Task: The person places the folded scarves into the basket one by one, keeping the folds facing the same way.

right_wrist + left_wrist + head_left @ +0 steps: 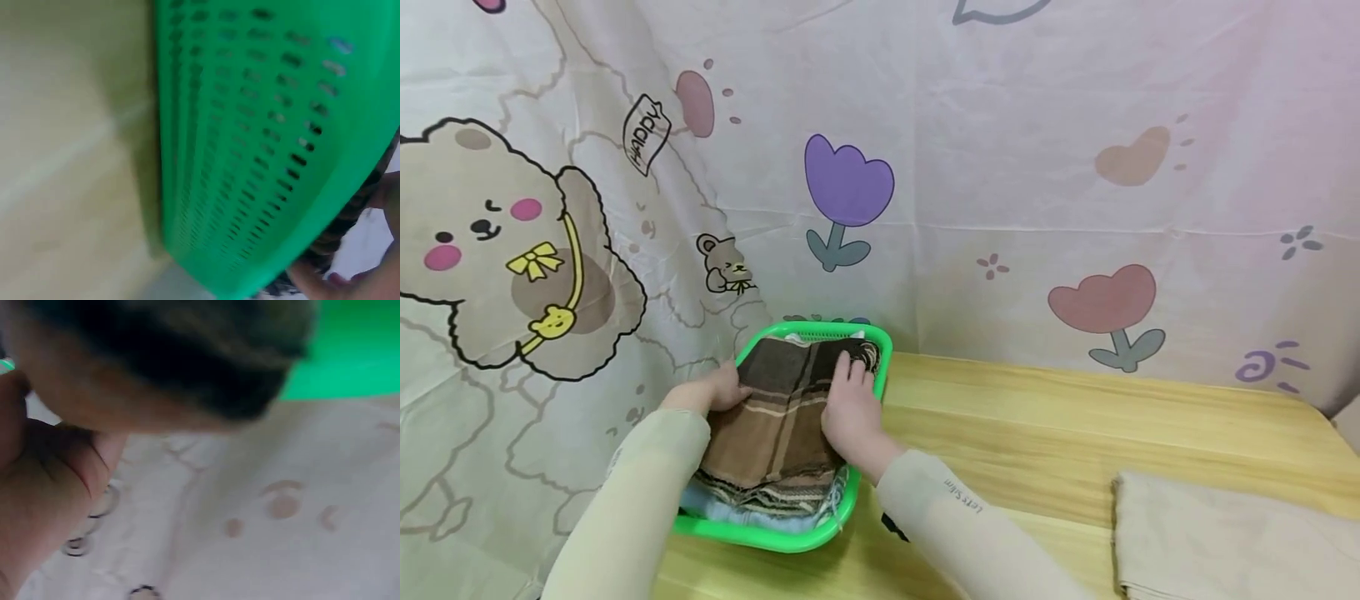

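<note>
A folded brown plaid scarf with fringed edges lies on top of other cloth in a green plastic basket. Some light blue fabric shows beneath its near edge. My left hand holds the scarf's left edge, thumb over the top; some fingers are hidden. Across the scarf's right side my right hand rests with its fingers stretched toward the far end. The left wrist view has the hand beside the blurred cloth. In the right wrist view the basket's perforated wall hides much of the scarf.
The basket stands on a wood-grain table, at its left end against a printed curtain. A folded beige cloth lies at the table's right front.
</note>
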A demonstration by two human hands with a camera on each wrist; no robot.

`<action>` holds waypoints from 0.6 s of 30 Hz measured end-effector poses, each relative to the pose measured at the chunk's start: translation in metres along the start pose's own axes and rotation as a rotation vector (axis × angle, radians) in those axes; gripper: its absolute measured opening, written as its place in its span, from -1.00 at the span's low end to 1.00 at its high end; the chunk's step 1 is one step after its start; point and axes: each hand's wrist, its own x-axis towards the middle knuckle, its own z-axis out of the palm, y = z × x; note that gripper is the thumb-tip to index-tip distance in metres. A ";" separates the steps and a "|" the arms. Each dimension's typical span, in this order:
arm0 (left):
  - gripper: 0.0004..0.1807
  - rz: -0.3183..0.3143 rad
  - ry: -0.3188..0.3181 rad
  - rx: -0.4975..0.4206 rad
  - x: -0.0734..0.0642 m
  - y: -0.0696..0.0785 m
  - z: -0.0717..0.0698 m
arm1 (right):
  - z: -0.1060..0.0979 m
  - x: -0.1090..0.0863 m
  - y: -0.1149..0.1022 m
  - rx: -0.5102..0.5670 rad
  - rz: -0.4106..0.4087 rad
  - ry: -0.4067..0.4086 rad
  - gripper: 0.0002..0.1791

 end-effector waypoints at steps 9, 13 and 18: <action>0.30 -0.036 -0.237 0.166 -0.010 0.040 0.003 | 0.009 -0.015 -0.007 -0.420 -0.250 -0.304 -0.17; 0.30 -0.073 -0.279 0.214 -0.007 0.041 0.015 | 0.018 -0.018 -0.006 -0.464 -0.209 -0.398 -0.19; 0.29 -0.090 -0.289 0.246 0.001 0.039 0.030 | 0.027 -0.025 -0.013 -0.694 -0.232 -0.423 -0.18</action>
